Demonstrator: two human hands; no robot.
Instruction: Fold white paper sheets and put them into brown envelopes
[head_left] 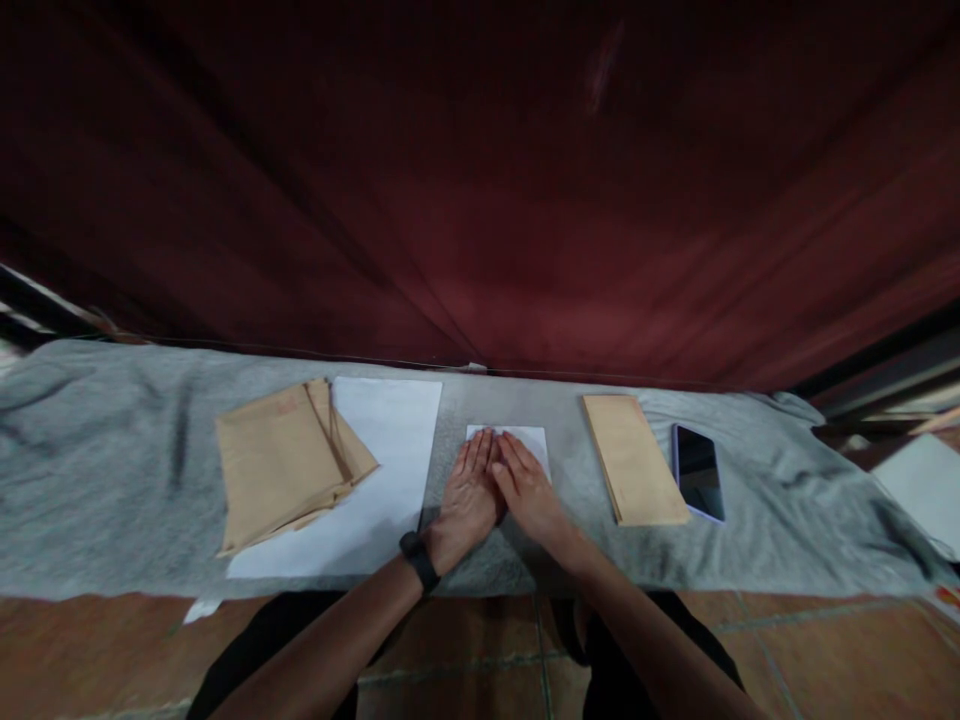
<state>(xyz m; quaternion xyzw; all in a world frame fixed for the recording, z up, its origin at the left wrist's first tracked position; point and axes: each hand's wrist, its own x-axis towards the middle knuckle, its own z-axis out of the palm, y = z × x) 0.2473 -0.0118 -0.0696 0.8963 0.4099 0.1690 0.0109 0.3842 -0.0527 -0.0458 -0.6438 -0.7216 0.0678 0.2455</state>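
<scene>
A small folded white paper (528,441) lies on the grey cloth (112,470) in the middle. My left hand (469,495) and my right hand (527,487) rest flat on it side by side, fingers stretched out and pressing down, thumbs touching. A dark watch sits on my left wrist. The hands cover most of the paper; only its far edge and right corner show.
Left of my hands lie white sheets (375,470) with several brown envelopes (281,460) stacked on them. To the right sit a brown envelope stack (634,458) and a dark phone (699,472). A dark red curtain (480,180) hangs behind. Tiled floor lies below.
</scene>
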